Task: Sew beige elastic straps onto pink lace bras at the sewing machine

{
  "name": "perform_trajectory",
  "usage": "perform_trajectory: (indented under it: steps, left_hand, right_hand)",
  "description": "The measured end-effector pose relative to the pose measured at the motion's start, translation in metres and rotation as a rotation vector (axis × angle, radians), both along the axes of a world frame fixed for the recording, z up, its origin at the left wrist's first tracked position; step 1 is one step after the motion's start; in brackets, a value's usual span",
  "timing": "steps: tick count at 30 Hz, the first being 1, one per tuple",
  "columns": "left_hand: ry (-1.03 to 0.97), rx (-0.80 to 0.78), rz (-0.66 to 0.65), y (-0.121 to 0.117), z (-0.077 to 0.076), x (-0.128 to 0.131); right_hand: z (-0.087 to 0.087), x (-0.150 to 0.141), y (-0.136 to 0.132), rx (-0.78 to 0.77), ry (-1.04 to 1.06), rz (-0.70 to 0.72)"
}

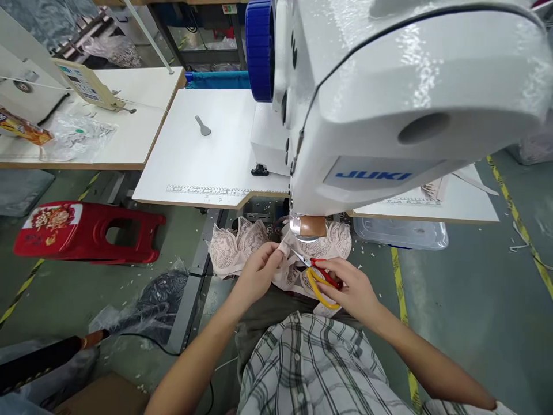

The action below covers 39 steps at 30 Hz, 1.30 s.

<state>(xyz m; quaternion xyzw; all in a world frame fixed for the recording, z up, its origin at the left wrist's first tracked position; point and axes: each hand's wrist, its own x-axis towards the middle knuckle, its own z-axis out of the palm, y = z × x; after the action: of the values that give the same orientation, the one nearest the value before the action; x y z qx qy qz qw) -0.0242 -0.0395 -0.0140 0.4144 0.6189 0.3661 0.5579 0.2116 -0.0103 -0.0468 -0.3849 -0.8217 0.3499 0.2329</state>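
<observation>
My left hand [258, 271] pinches a fold of pale pink lace fabric [235, 245] that lies in my lap under the head of a white JUKI sewing machine [389, 109]. My right hand [352, 288] grips small snips with red and yellow handles [322, 278]; their blades point left at the pinched edge of the lace, close to my left fingers. The lace spreads to both sides below the machine's needle area [307, 226].
The white sewing table [203, 155] bears a printed ruler along its front edge and a small grey tool [202, 126]. A second table [129, 115] with a control box stands at left. A red plastic stool [86, 230] lies on the floor; a clear bin [401, 233] sits under the table at right.
</observation>
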Motion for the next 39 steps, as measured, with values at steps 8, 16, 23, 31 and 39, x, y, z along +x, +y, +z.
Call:
perform_trajectory:
  steps: [8,16,23,31,39]
  left_hand:
    - [0.007,0.018,0.007,0.005,-0.001,-0.008]
    - [0.073,-0.051,-0.052,0.007,0.005,-0.011]
    - [0.119,-0.026,-0.018,0.009,-0.001,-0.015]
    - [0.319,0.138,0.032,0.008,-0.002,-0.023]
    - [0.643,0.316,-0.177,0.017,-0.002,-0.031]
  right_hand:
    - [-0.006,-0.007,-0.009,-0.024,0.076,-0.054]
    - [-0.015,-0.029,-0.004,-0.066,0.149,-0.049]
    - [-0.022,-0.025,-0.002,-0.196,0.182,-0.055]
    - [-0.016,0.013,0.004,-0.178,0.002,-0.122]
    - [0.006,0.065,0.127,0.148,-0.334,-0.444]
